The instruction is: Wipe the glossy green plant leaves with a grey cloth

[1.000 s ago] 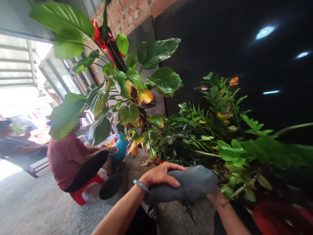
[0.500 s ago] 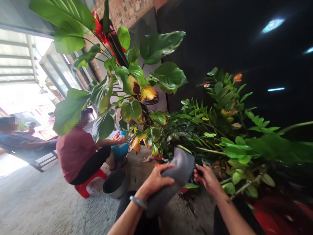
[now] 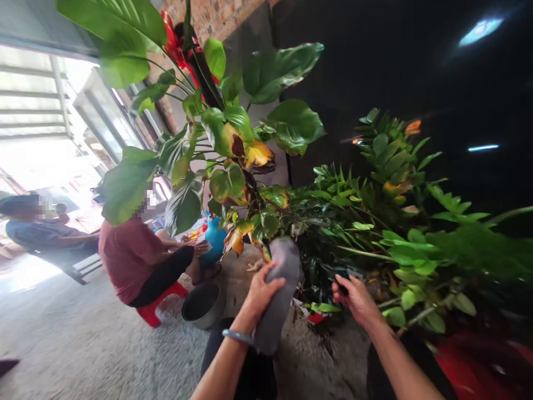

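A long piece of grey fabric point(image 3: 280, 303) is held by my left hand point(image 3: 264, 289), its thumb pressed over the near face. It stands nearly upright above my knees, and its kind is not clear. My right hand point(image 3: 353, 297) is closed, apart from the fabric and to its right, around a small black object point(image 3: 343, 289). Fingers cover most of that object, so its kind cannot be made out. A bracelet point(image 3: 238, 336) circles my left wrist.
Leafy plants point(image 3: 341, 222) stand close in front, some leaves yellowed. A dark bucket point(image 3: 202, 304) sits on the concrete floor to the left. Beyond it, a person in a red shirt point(image 3: 129, 255) sits on a red stool point(image 3: 160, 305); another person point(image 3: 45, 233) sits farther left.
The grey fabric has swung left and more upright in my left hand. My right hand, which was close to its edge, is now separated from it by a gap.
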The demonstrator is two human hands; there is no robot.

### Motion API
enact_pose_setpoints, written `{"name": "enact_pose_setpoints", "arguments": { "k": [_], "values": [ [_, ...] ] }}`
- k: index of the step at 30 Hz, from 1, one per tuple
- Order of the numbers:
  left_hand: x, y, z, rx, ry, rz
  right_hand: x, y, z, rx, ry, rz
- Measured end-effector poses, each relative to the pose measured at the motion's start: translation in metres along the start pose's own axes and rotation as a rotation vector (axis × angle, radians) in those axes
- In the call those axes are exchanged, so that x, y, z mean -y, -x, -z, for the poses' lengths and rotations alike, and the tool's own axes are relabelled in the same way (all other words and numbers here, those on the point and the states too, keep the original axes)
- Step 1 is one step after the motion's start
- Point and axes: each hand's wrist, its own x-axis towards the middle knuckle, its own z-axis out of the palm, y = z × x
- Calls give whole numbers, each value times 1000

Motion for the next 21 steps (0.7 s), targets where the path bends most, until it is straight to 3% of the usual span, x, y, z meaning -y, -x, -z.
{"name": "enact_pose_setpoints", "arguments": {
  "k": [2,4,7,10,13,15,18,21],
  "values": [
    [17,14,1,115,-26,76,0,0,3,-3,5,-3],
    [17,25,10,155,12,72,0,-1,8,0,2,-7],
    [-14,27,23,19,111,-47,1,-2,11,6,-7,-16],
    [-44,10,22,-173,206,-220,2,-3,8,7,-9,-21],
    [-38,-6,7,-226,206,-218,2,-2,2,23,-13,-13],
    [-15,-4,-5,-128,118,-76,2,0,0,33,-8,-10],
    [21,16,-15,143,-5,133,4,3,0,33,13,-12],
    [36,37,-16,306,-51,223,6,4,4,31,76,-2]
  ]
}}
